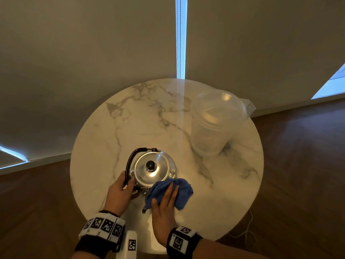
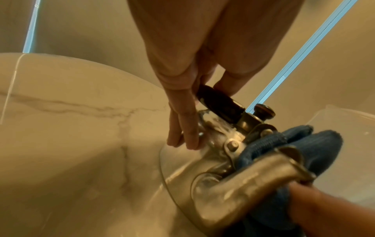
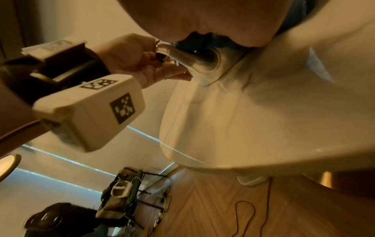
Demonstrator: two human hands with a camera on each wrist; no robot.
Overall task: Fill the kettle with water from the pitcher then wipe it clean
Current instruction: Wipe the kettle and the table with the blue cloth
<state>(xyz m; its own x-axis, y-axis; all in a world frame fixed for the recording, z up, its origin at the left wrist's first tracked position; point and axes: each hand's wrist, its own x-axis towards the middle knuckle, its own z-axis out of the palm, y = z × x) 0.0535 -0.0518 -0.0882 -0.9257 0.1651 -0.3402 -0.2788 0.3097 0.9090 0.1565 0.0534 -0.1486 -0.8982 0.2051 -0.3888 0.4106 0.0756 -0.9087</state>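
Observation:
A shiny metal kettle [image 1: 155,170] with a black lid knob stands on the round marble table [image 1: 130,116], near its front. My left hand [image 1: 121,191] grips the kettle's black handle [image 2: 220,100], thumb and fingers pinching it, while two fingers [image 2: 187,133] lie along the body. My right hand [image 1: 164,206] presses a blue cloth [image 1: 173,189] against the kettle's front right side by the spout [image 2: 243,181]. In the left wrist view the cloth [image 2: 316,144] bunches over the spout. A clear plastic pitcher [image 1: 214,124] stands at the back right.
The table edge [image 1: 186,247] runs close under my wrists. A wooden floor [image 1: 298,165] surrounds the table, with a thin cable [image 1: 248,230] at the right. Light walls and a bright window slit [image 1: 181,38] lie behind.

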